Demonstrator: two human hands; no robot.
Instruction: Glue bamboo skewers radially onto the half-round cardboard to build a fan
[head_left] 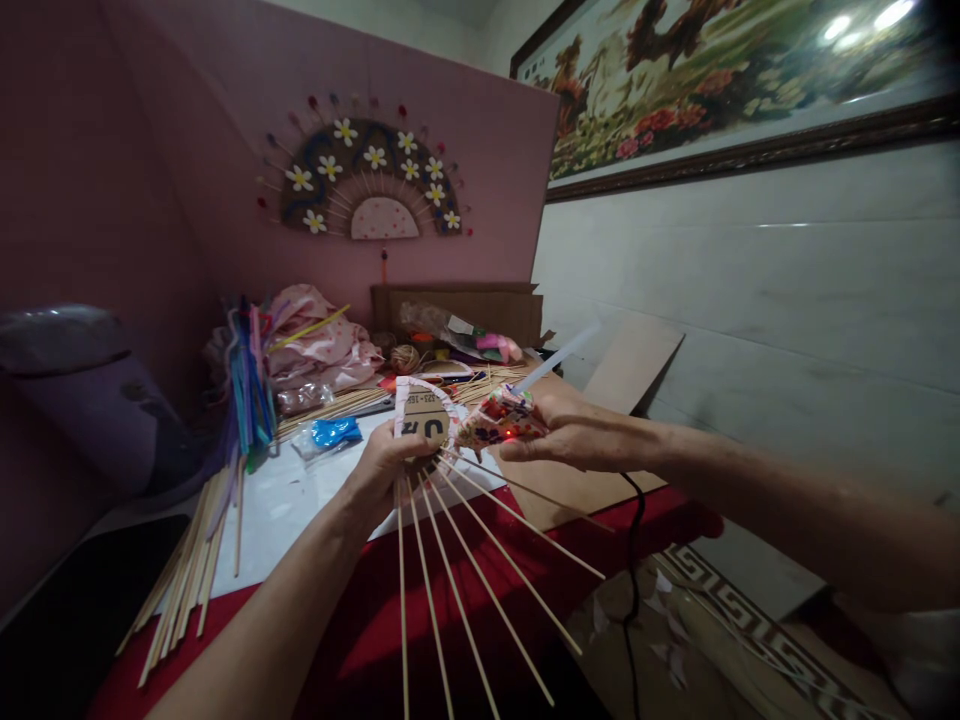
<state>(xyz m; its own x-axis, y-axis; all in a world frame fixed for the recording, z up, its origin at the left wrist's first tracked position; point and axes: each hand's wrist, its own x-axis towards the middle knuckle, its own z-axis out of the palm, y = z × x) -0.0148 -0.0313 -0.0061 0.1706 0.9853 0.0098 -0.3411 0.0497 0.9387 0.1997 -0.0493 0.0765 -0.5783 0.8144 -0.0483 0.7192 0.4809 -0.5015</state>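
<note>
My left hand (377, 470) is closed on a small cardboard half-circle (421, 408) with pale fabric folded over its edge. Several thin wooden sticks (466, 535) fan out from its curved side, toward me and to the right. In my right hand (574, 432) is a flower-patterned hot glue gun (495, 418) with a small red light lit. Its tip is close to the curved edge, where the sticks meet the cardboard; whether it touches I cannot tell. A translucent glue stick (559, 358) juts from its back, and a black cord (636, 560) hangs below.
Loose wooden sticks (187, 570) lie at the left beside colourful pipe cleaners (251, 380). Behind are bunched pink fabric (322, 335), a blue packet (335, 431) and a cardboard box (480, 310). A flower-decorated fan (375, 180) hangs on the pink wall. Red cloth (360, 620) covers the near side.
</note>
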